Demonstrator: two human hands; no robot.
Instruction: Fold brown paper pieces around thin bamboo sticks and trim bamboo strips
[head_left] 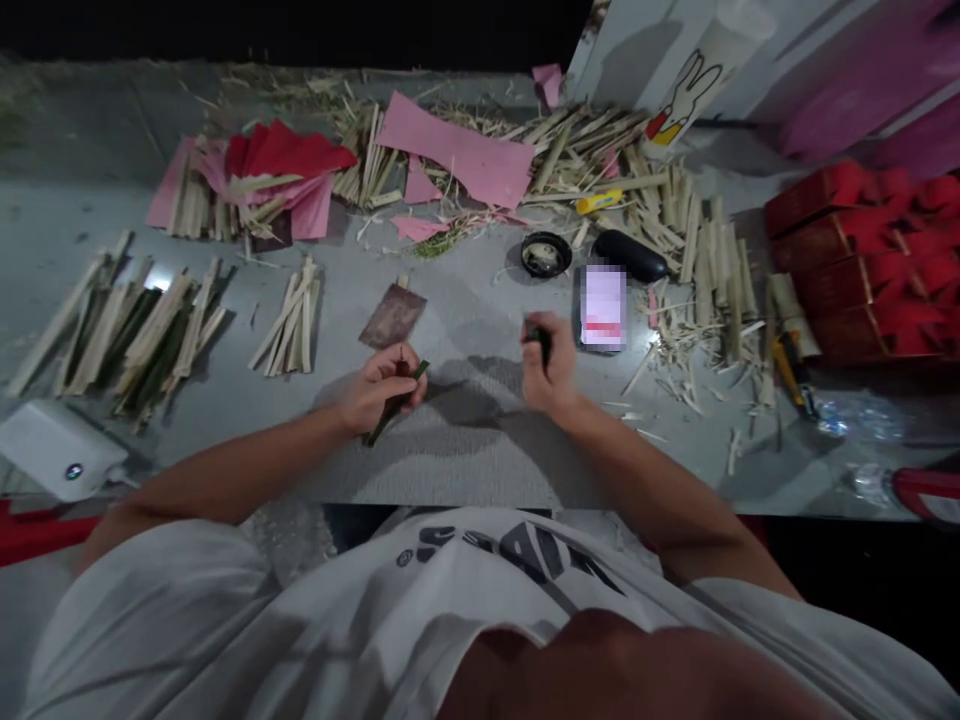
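Observation:
My left hand pinches a narrow dark-green strip, apparently bamboo, which slants down toward the table's front edge. Just beyond that hand lies a brown square of sandpaper-like sheet. My right hand is closed in a fist around a dark object; only part of it shows between the fingers, so its kind is unclear. A phone with a lit screen lies right beside this hand. Bare tabletop separates the two hands.
Pale strips lie in bundles at left, near a white power bank. Pink paper covers strips at the back. A round black dish, a yellow tube, a cutter and red boxes stand toward the right.

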